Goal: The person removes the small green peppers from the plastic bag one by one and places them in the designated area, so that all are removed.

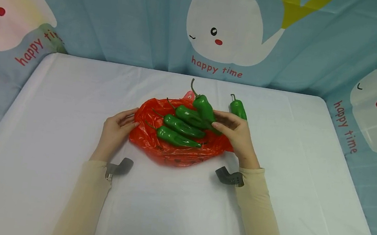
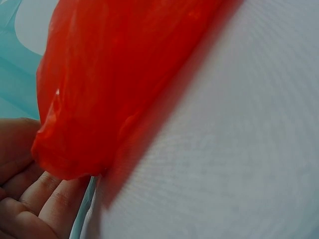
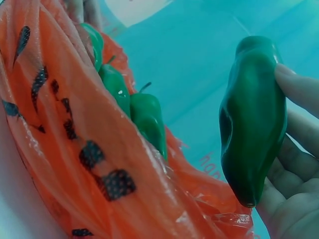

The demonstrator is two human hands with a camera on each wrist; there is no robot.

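Observation:
A crinkled red plastic bag (image 1: 169, 156) lies open on the table between the two hands. Several green chili peppers with thin stems are seen; three, such as this pepper (image 1: 175, 136), lie side by side in the bag's mouth. My right hand (image 1: 241, 138) pinches another green pepper (image 3: 254, 114) between thumb and fingers, over the bag's right side, its stem pointing away. At the bag's left edge, my left hand (image 1: 111, 133) holds the plastic between thumb and fingers. In the left wrist view, red plastic hides part of the fingers (image 2: 55, 204).
One more green pepper (image 1: 238, 107) lies on the white tablecloth (image 1: 169, 210) behind my right hand, its lower end hidden. Blue curtains with whale prints (image 1: 226, 23) enclose the table's back and sides. A dark wrist camera (image 1: 228, 176) sits on each forearm.

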